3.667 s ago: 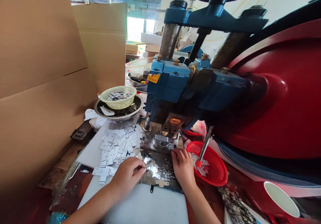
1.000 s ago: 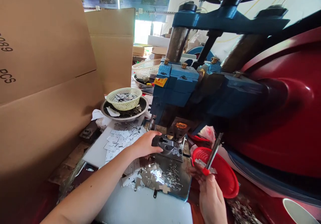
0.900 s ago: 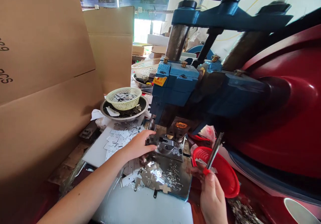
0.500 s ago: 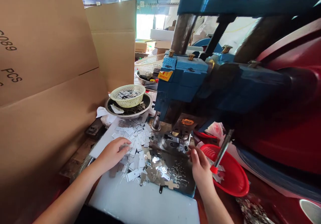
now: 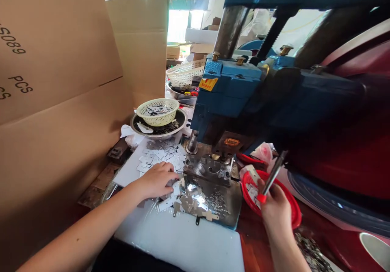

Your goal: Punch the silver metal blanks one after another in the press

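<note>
My left hand is over the heap of flat metal plates left of the press, its fingers bent downward and thumb apart from them. No plate shows clearly in its grip. Over the red basket, my right hand holds a flat metal plate at its fingertips, behind a metal lever with a red end. Part of that hand is hidden by the lever. On the press bed, the die has no plate on it. More plates lie on the dark bed in front.
The blue press rises over the die. A tall cardboard box walls off the left side. Behind the heap, a pale basket of plates rests in a metal bowl. Small scraps dot the bed.
My right hand has moved right from the die to the red basket. The plate that lay on the die is gone from there. My left hand has shifted right over the heap.
</note>
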Demonstrator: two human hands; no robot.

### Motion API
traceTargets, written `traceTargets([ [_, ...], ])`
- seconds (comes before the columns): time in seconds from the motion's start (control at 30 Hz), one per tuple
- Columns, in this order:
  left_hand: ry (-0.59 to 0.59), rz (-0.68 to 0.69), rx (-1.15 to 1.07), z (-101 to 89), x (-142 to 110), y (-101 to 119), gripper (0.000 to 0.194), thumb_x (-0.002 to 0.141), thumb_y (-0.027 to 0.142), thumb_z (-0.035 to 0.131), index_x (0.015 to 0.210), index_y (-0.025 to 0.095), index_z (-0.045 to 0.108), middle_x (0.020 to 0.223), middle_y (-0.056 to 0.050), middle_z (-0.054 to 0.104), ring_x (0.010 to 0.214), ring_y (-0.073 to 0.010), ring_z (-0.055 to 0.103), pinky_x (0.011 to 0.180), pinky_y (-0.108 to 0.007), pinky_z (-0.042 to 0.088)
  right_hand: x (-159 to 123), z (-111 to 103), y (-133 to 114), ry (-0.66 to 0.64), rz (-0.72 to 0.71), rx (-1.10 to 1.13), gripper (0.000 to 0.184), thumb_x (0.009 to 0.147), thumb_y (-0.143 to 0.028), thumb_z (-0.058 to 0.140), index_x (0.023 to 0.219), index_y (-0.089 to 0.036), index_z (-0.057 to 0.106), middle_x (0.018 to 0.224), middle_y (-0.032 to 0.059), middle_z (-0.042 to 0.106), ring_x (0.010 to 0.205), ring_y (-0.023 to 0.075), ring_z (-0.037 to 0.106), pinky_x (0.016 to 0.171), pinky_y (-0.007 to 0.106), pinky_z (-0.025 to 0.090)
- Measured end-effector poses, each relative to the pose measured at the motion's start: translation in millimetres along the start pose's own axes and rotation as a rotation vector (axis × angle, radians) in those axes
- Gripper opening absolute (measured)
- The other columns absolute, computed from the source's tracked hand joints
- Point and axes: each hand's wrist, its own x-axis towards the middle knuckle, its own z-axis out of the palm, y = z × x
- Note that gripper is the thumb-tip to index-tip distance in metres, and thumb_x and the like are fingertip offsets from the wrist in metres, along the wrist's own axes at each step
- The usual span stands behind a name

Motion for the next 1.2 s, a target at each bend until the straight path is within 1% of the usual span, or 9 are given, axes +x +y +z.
traceTargets([
  [0.07, -0.047, 0.004, 0.001, -1.8, 6, -3, 0.03, 0.071, 0.033, 0.069, 0.1, 0.029, 0.062, 0.106, -0.001, 0.053, 0.102, -0.0231, 0.049, 0.088, -0.034, 0.038, -10, -15, 8, 0.097, 0.034, -0.132, 0.046, 0.073, -0.055, 0.05, 0.091, -0.015, 0.062, 0.078, 0.0088, 0.066, 0.068, 0.0235, 0.058, 0.06, 0.033, 0.041],
  [0.13, -0.076, 0.008, -0.009, -3.3, 11, -4, 0.027, 0.068, 0.035, 0.072, 0.092, 0.027, 0.063, 0.105, -0.001, 0.053, 0.1, -0.0229, 0.049, 0.085, -0.033, 0.038, -26, -17, 10, 0.068, -0.015, -0.245, 0.043, 0.076, -0.052, 0.047, 0.096, -0.016, 0.063, 0.08, 0.0094, 0.067, 0.071, 0.0248, 0.059, 0.062, 0.034, 0.042],
  [0.27, -0.071, 0.007, -0.063, -5.7, 10, -1, 0.018, 0.068, 0.035, 0.072, 0.076, 0.022, 0.062, 0.096, -0.002, 0.056, 0.094, -0.0221, 0.052, 0.079, -0.03, 0.039, -62, 11, 0, -0.349, -0.438, -0.246, 0.033, 0.084, -0.044, 0.044, 0.085, -0.021, 0.067, 0.085, 0.0083, 0.067, 0.082, 0.0235, 0.059, 0.077, 0.037, 0.045],
  [0.37, -0.041, -0.028, -0.185, -5.9, 3, 1, 0.014, 0.075, 0.034, 0.064, 0.071, 0.022, 0.06, 0.08, 0.0, 0.059, 0.08, -0.0194, 0.055, 0.069, -0.027, 0.039, -76, 31, -10, -0.502, -0.621, -0.315, 0.027, 0.088, -0.035, 0.044, 0.085, -0.024, 0.068, 0.088, 0.0064, 0.065, 0.084, 0.0213, 0.057, 0.08, 0.036, 0.044],
  [0.53, 0.096, -0.262, -0.643, 4.7, -9, 6, 0.015, 0.08, 0.036, 0.055, 0.08, 0.021, 0.059, 0.069, 0.004, 0.059, 0.063, -0.0152, 0.055, 0.057, -0.024, 0.038, -79, 37, -23, -0.604, -0.659, -0.475, 0.02, 0.087, -0.026, 0.049, 0.084, -0.026, 0.069, 0.089, 0.0044, 0.064, 0.085, 0.0209, 0.057, 0.077, 0.034, 0.043],
  [0.7, 0.174, -0.34, -1.005, 27.2, -10, 26, 0.019, 0.08, 0.037, 0.055, 0.085, 0.019, 0.057, 0.064, 0.004, 0.055, 0.061, -0.0136, 0.053, 0.057, -0.023, 0.039, -80, 38, -31, -0.575, -0.613, -0.596, 0.02, 0.086, -0.022, 0.047, 0.084, -0.024, 0.067, 0.09, 0.0043, 0.065, 0.088, 0.0218, 0.057, 0.075, 0.033, 0.041],
  [0.9, 0.227, -0.304, -0.913, 43.2, -14, 50, 0.015, 0.083, 0.033, 0.054, 0.083, 0.019, 0.059, 0.067, 0.003, 0.057, 0.062, -0.0136, 0.054, 0.057, -0.023, 0.038, -78, 43, -35, -0.58, -0.616, -0.565, 0.018, 0.084, -0.02, 0.049, 0.087, -0.027, 0.066, 0.091, 0.0026, 0.063, 0.09, 0.0209, 0.056, 0.076, 0.032, 0.039],
  [1.03, 0.179, -0.13, -0.666, 44.3, -14, 65, 0.014, 0.084, 0.03, 0.054, 0.079, 0.02, 0.062, 0.072, 0.001, 0.063, 0.07, -0.0157, 0.057, 0.063, -0.025, 0.04, -77, 45, -36, -0.597, -0.632, -0.529, 0.013, 0.083, -0.029, 0.054, 0.085, -0.027, 0.067, 0.089, 0.0031, 0.062, 0.09, 0.0212, 0.056, 0.076, 0.033, 0.04],
  [1.2, 0.159, 0.134, -0.473, 53.6, -3, 77, 0.01, 0.087, 0.026, 0.052, 0.086, 0.022, 0.06, 0.097, -0.002, 0.068, 0.103, -0.0215, 0.056, 0.092, -0.034, 0.038, -79, 47, -32, -0.622, -0.648, -0.514, 0.017, 0.084, -0.027, 0.054, 0.091, -0.03, 0.068, 0.09, 0.0023, 0.062, 0.09, 0.0201, 0.056, 0.076, 0.032, 0.04],
])
